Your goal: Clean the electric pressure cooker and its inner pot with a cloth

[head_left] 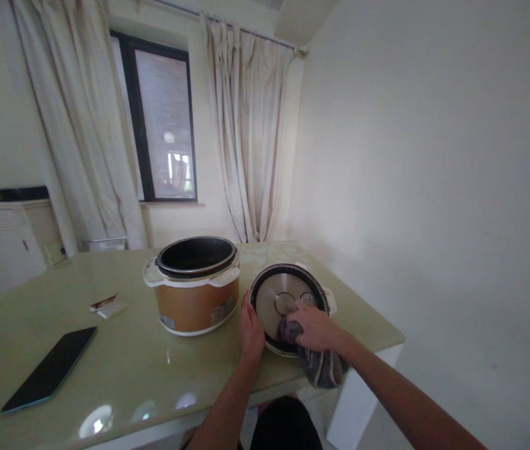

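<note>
A round rice cooker lid (pixel 265 306) is tipped up near the table's front right edge, its metal inner side facing me. My left hand (pixel 250 330) grips the lid's left rim, fingers partly hidden behind it. Bunched in my right hand (pixel 314 328) is a dark grey striped cloth (pixel 325 369), pressed against the lower part of the lid's inner face. One end of the cloth hangs down over the lid's rim. Left of the lid stands the brown and white rice cooker body (pixel 194 306), uncovered, with a dark inner pot (pixel 199 255) in it.
The glossy greenish table (pixel 129 369) carries a dark flat tablet (pixel 54 369) at the left and small packets (pixel 109 306) behind it. A white wall (pixel 434 187) rises along the right. Curtains (pixel 250 125) and a window (pixel 166 125) are at the back.
</note>
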Demonstrator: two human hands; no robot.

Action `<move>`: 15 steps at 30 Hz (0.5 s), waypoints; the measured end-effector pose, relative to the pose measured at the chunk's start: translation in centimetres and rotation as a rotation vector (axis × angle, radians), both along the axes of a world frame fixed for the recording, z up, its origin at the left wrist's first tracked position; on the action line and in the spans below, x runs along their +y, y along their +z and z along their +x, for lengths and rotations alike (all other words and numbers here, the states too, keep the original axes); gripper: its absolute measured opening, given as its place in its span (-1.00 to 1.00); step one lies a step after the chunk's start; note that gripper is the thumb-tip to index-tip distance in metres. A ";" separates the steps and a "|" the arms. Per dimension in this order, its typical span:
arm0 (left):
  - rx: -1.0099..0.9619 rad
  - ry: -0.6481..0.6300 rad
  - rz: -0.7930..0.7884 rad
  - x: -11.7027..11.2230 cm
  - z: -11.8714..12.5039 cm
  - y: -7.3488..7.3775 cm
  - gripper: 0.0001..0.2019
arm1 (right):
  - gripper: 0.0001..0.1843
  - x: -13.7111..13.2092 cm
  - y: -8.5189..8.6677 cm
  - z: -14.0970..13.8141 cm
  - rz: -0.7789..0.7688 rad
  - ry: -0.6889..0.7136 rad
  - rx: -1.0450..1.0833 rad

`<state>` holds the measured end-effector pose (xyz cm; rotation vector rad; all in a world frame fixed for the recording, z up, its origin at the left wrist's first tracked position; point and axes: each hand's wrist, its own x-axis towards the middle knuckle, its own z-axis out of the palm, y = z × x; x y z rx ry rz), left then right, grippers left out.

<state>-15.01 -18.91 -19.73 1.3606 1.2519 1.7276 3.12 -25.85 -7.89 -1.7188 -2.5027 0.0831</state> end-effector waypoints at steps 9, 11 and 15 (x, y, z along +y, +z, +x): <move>-0.030 -0.043 0.020 0.4 -0.9 -0.8 -0.43 | -0.49 3.8 -4.8 -8.3 0.348 -0.119 0.753; -0.024 -0.029 0.023 0.1 -0.9 -0.8 -0.43 | -0.45 4.5 -4.9 -8.8 0.386 -0.164 0.806; -0.039 0.019 -0.024 -0.6 -0.7 -0.1 -0.40 | -0.49 3.6 -4.4 -6.4 0.204 0.017 0.664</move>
